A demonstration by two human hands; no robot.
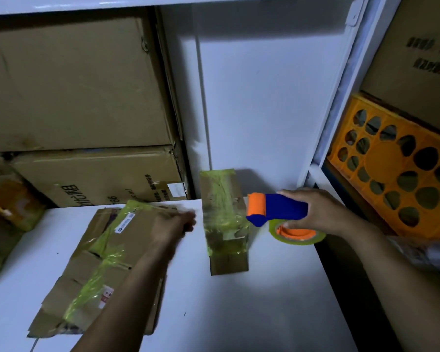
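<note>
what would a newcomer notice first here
The blue and orange tape dispenser stands out, gripped by the right hand at the right edge of the table, beside a small taped box. Next, the orange crate at far right, and the left hand, blurred, on flattened cardboard.

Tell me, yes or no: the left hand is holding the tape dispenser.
No, the right hand grips the tape dispenser, while the left hand is over at the flattened cardboard.
</note>
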